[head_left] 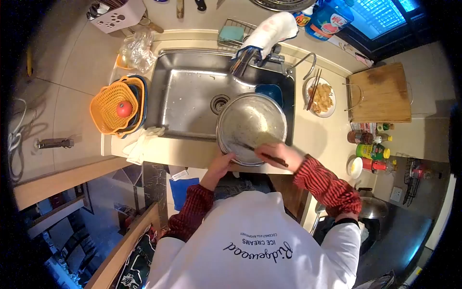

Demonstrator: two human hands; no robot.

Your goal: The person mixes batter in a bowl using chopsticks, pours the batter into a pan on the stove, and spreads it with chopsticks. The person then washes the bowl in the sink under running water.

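A wide metal bowl (250, 115) rests over the front right part of the sink, overlapping the counter edge. Its inside is shiny, with pale wet residue. My left hand (222, 165) grips the near left rim. In my right hand (279, 154), above the near right side of the bowl, are dark chopsticks (280, 161), closed in my fingers and slanting down into the bowl. Their tips are blurred, so I cannot tell what they touch.
Behind the bowl, a cloth-wrapped faucet (245, 60) leans over the sink (187, 96). Yellow baskets (103, 108) holding a red round item (124, 109) stand left, near white gloves (142, 144). Right are a plate (310, 86) of food with chopsticks, a cutting board (380, 94) and bottles (373, 151).
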